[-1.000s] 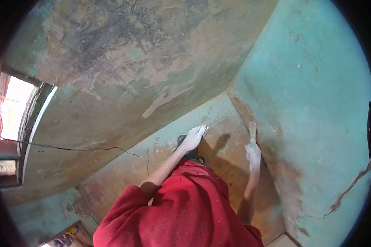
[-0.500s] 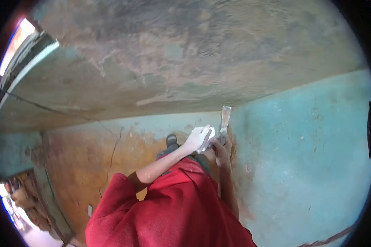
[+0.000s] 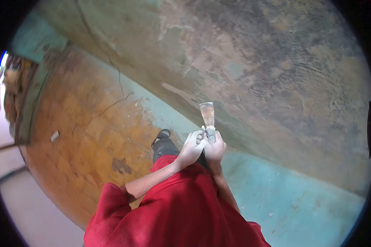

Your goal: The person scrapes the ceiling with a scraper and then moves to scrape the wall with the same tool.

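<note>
A: What have the hands got?

B: A scraper (image 3: 207,116), just right of centre, blade pointing to twelve o'clock. The right hand (image 3: 214,150) is wrapped closed round its handle, directly below the blade. The left hand (image 3: 192,147) sits at its nine o'clock, touching it, fingers curled against the handle end; whether it grips the tool itself or a pale scrap of something I cannot tell.

A: How would that tool handle?

B: I'd judge it light and stiff, a flat metal blade with only slight spring, crusted with pale filler, so a little slick. The handle is the place to hold; the blade's top edge looks thin and best left alone.

A: And around it?

B: A peeling wall (image 3: 276,78) from twelve to three o'clock, turquoise paint at five, an orange floor (image 3: 82,136) at nine, red sleeves (image 3: 177,210) at six, one shoe (image 3: 161,134) just left of the hands.
</note>
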